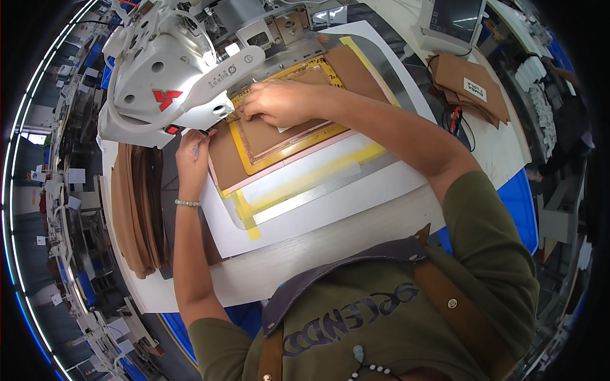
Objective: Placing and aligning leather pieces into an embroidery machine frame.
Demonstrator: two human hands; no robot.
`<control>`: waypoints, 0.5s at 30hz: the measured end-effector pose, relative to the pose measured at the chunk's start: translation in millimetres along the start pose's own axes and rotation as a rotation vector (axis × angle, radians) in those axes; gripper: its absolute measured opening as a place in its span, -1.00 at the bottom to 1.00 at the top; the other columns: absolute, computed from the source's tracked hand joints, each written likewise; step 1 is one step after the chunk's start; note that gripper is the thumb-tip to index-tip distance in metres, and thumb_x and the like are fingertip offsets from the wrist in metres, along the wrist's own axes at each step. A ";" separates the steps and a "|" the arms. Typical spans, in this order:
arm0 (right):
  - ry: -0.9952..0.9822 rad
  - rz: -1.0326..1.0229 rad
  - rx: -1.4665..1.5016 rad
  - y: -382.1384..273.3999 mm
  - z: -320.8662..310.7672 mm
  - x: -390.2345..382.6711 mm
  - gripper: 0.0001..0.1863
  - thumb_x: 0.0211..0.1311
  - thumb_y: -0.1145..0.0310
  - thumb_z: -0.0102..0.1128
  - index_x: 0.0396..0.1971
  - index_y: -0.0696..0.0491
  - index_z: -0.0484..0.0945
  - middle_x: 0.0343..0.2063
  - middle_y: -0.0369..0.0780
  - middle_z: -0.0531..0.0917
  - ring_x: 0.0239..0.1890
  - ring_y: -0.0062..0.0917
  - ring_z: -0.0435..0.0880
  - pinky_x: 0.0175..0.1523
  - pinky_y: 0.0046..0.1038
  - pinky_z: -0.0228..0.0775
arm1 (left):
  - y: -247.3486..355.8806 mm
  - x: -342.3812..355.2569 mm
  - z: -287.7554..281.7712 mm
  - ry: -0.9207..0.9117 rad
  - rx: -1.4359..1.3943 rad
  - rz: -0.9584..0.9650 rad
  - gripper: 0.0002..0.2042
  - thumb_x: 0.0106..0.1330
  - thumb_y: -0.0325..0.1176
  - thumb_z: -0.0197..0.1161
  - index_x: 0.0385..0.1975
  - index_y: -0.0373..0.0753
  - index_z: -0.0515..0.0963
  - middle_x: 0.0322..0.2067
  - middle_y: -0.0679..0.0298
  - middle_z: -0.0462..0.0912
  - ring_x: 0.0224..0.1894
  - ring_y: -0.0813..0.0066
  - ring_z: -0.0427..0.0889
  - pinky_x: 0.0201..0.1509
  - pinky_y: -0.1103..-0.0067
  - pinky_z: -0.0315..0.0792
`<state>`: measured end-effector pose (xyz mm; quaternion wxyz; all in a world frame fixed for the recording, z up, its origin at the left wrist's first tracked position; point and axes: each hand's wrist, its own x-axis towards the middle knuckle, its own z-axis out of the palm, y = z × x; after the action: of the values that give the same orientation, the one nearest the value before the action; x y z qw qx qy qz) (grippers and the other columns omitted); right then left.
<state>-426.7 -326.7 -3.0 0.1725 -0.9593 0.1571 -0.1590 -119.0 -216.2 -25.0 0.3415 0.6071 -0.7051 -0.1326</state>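
Observation:
A sewing machine head (155,82) in white hangs over brown cloth (227,152) held under a yellow frame (283,157). My right hand (279,103) reaches across the frame, its curled fingers pressed together and down at the frame's upper left part, near the needle area. What those fingertips hold, if anything, is hidden. Under the lower end of the machine head, my left hand (192,159) is closed in a pinch by the cloth's left edge; I cannot make out what lies between its fingers. A small white piece (283,129) shows beneath my right hand.
Yellow tape (244,213) runs along a clear-edged template on a white sheet (267,238). A stack of brown pieces (136,209) lies on the left. Right of the work are more brown pieces (454,79), red-handled snips (455,119) and a screen unit (452,22).

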 end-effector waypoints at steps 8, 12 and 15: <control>0.022 -0.121 0.004 -9.7 2.8 -6.3 -0.72 0.28 0.56 0.22 -0.05 0.10 0.75 0.08 -0.20 0.74 0.16 -0.24 0.61 0.34 -0.23 0.49 | 64.2 -38.5 -9.2 -0.050 0.061 0.116 -0.81 0.49 -0.53 0.20 -0.03 -0.35 0.73 0.06 0.10 0.79 0.16 0.22 0.73 0.30 0.38 0.54; 0.001 -0.117 0.004 -14.3 -14.6 -23.5 -0.70 0.33 0.54 0.22 0.02 0.09 0.74 0.11 -0.22 0.75 0.16 -0.26 0.62 0.34 -0.24 0.49 | 90.9 -38.8 5.6 -0.073 0.078 0.199 -0.80 0.45 -0.57 0.24 -0.01 -0.32 0.71 0.04 0.14 0.78 0.13 0.14 0.72 0.30 0.34 0.54; -0.015 0.071 -0.098 -17.7 -55.4 -60.1 -0.66 0.41 0.49 0.19 0.13 0.10 0.71 0.15 -0.23 0.75 0.20 -0.29 0.62 0.37 -0.26 0.48 | 108.0 -35.2 10.0 -0.149 0.140 0.271 -0.75 0.47 -0.53 0.25 0.09 -0.28 0.68 0.15 0.15 0.74 0.22 0.07 0.67 0.36 0.29 0.50</control>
<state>-496.3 -305.1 38.0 0.1320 -0.9616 0.1973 -0.1378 -207.1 -160.5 21.4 0.2601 0.5173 -0.8113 -0.0806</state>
